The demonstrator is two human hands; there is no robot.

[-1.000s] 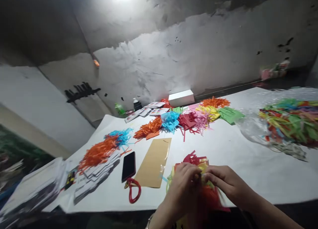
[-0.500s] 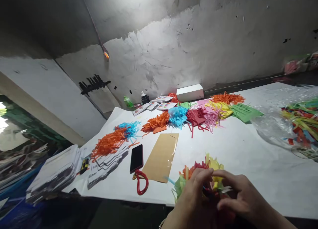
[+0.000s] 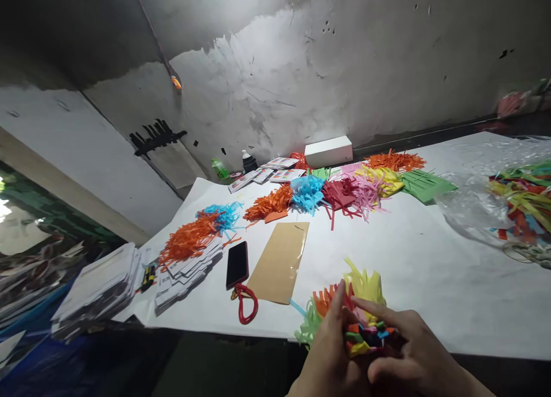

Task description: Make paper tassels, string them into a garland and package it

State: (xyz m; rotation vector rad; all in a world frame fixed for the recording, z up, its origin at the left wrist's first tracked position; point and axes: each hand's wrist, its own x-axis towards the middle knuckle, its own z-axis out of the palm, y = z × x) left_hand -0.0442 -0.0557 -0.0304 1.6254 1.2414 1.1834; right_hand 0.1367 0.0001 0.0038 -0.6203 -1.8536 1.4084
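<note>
Near the front edge of the table, a bundle of fringed tissue paper (image 3: 365,287) in green, orange, red, pink and yellow sits between my hands. My left hand (image 3: 329,348) presses along its left side, thumb and fingers close together. Around the right side curves my right hand (image 3: 419,348), its fingertips almost meeting those of the left. Small folded strip ends in several colours show between the palms. The bundle's underside is hidden. Just left of it lies a flat brown paper piece in a clear sleeve (image 3: 279,262).
A phone (image 3: 237,264) with a red cord (image 3: 248,305) lies left of the brown piece. Fringed paper piles, orange (image 3: 189,239), blue (image 3: 307,191) and green (image 3: 426,186), line the back. White paper stacks (image 3: 97,282), a white box (image 3: 328,151) and plastic bags (image 3: 473,205) stand around.
My hands have parted slightly around the paper bundle, so more of its yellow fringe and the coloured strip ends inside now show. The whole view has shifted slightly.
</note>
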